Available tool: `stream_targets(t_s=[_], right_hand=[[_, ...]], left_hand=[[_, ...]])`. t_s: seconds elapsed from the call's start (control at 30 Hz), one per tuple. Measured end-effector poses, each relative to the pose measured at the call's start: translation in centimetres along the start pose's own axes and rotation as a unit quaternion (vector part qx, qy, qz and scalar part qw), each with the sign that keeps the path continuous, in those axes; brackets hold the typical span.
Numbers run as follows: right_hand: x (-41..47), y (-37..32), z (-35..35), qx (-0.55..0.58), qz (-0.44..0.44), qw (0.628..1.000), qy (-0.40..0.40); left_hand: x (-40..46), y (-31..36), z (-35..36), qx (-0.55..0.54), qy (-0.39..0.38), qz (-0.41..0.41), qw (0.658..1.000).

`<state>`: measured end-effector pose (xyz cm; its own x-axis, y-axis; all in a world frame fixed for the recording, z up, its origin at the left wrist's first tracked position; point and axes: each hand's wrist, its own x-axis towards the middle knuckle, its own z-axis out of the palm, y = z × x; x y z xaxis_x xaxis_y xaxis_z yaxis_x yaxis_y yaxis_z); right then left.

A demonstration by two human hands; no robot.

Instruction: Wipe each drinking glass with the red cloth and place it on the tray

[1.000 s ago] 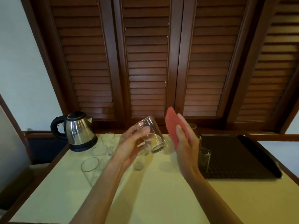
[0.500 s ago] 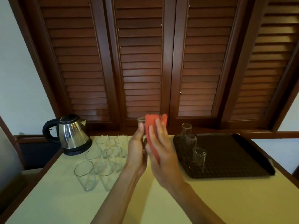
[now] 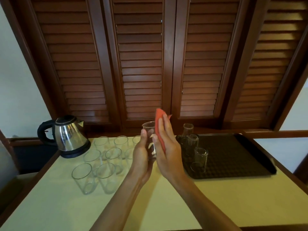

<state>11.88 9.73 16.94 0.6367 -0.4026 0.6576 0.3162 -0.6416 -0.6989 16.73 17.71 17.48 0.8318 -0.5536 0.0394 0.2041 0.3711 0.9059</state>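
Hands meet above the pale worktop's (image 3: 150,205) middle: the left hand (image 3: 141,157) wraps its grip around an upright clear drinking glass (image 3: 148,130), while the right hand (image 3: 168,147) presses a red cloth (image 3: 159,125) flat against its side, beside the dark textured tray (image 3: 233,154) at the right edge.

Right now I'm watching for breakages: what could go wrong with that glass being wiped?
1. The held glass is pinched only between the left hand and the red cloth pressed by the flat right hand; it could slip onto the table.
2. Glasses stand crowded beside the kettle; a dropped one may hit them.
3. Inverted glasses sit along the tray's left edge, so setting down risks a knock.
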Motion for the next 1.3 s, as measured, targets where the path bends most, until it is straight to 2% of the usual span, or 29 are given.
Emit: stream_targets(t_s=[0.07,0.13,0.23,0.3,0.4,0.47,0.57,0.6,0.7,0.77,0.87,0.9,0.97,1.07,1.2,1.23,1.3], right_hand=[[-1.0,-0.2,0.5,-0.062,-0.065,0.995,-0.046],[-3.1,0.5,0.7,-0.062,-0.096,0.99,-0.084],[-1.7,1.2,0.5,0.018,-0.017,1.0,-0.012],[0.3,0.1,0.3,0.008,-0.001,1.0,0.023],[-2.0,-0.2,0.8,-0.051,-0.091,0.993,-0.046],[-4.0,-0.2,0.7,-0.018,-0.088,0.993,-0.077],[-1.1,-0.8,0.1,0.065,0.016,0.998,0.004],[-0.1,-1.3,-0.2,0.063,0.018,0.998,0.013],[-1.8,-1.0,0.4,0.002,-0.078,0.995,-0.062],[-3.6,-0.3,0.5,0.016,-0.07,0.994,-0.086],[-0.6,0.2,0.1,0.072,0.024,0.997,0.013],[0.4,-0.2,0.0,0.075,0.026,0.996,0.032],[0.1,-0.5,0.5,0.057,-0.022,0.998,0.013],[-2.7,-0.4,1.0,0.042,-0.067,0.995,-0.061],[0.9,-0.8,-0.4,0.088,0.008,0.996,0.025],[1.3,-1.1,-0.5,0.073,-0.007,0.997,0.027],[-0.2,-1.1,0.0,0.031,-0.067,0.997,-0.018]], left_hand=[[0.3,0.3,-0.1,-0.016,0.0,-0.001,1.0],[0.9,1.1,-0.7,-0.015,0.026,0.009,1.0],[0.6,0.6,-0.5,0.058,0.016,0.023,0.998],[-0.1,0.4,0.2,0.056,0.007,-0.006,0.998],[0.4,2.2,-0.2,-0.006,0.011,-0.008,1.0],[0.6,3.2,-0.5,0.013,0.001,0.025,1.0],[-0.3,1.9,0.0,0.076,-0.032,0.043,0.996],[-0.5,1.4,0.0,0.077,-0.042,0.045,0.995],[0.1,2.0,-0.5,0.008,-0.015,0.079,0.997],[0.7,2.7,-1.0,0.01,0.012,0.092,0.996],[0.1,1.7,-0.4,0.063,-0.017,0.057,0.996],[0.1,1.3,-0.1,0.073,-0.019,0.04,0.996],[0.3,1.8,-0.1,0.079,-0.025,0.044,0.996],[0.9,3.6,-0.7,0.059,-0.026,0.085,0.994],[-0.2,2.2,-0.2,0.089,-0.053,0.065,0.992],[-0.5,2.0,0.0,0.087,-0.053,0.062,0.993],[-0.2,2.3,-0.2,0.051,-0.04,0.068,0.996]])
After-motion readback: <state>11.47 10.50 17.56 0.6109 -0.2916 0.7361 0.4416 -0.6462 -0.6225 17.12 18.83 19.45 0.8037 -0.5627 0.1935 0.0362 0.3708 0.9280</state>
